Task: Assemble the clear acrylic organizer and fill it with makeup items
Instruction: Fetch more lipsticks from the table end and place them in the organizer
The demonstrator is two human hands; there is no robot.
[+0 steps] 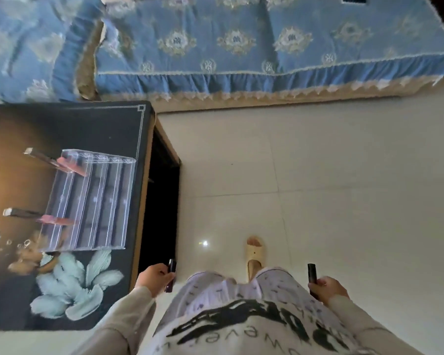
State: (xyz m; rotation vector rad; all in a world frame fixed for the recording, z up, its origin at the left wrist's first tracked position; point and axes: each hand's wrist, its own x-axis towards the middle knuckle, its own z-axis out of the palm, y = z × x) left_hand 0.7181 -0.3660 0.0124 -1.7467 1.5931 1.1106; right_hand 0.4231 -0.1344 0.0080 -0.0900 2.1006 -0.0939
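Note:
The clear acrylic organizer [92, 201], stepped in several tiers, stands on the dark floral-printed table [62, 290] at the left. Two pink lip gloss tubes with silver caps stick out of its left tier, one at the far end [54, 161] and one nearer me [40, 216]. My left hand [153, 278] grips a dark makeup tube [171, 275] just off the table's near right corner. My right hand [327, 286] grips a black tube [312, 274] down at my right side, over the floor.
A sofa with a blue patterned, lace-edged cover [241, 47] runs along the far side. Pale floor tiles [318, 175] spread between it and me. My foot in a beige slipper [254, 254] is on the floor beside the table's dark open side.

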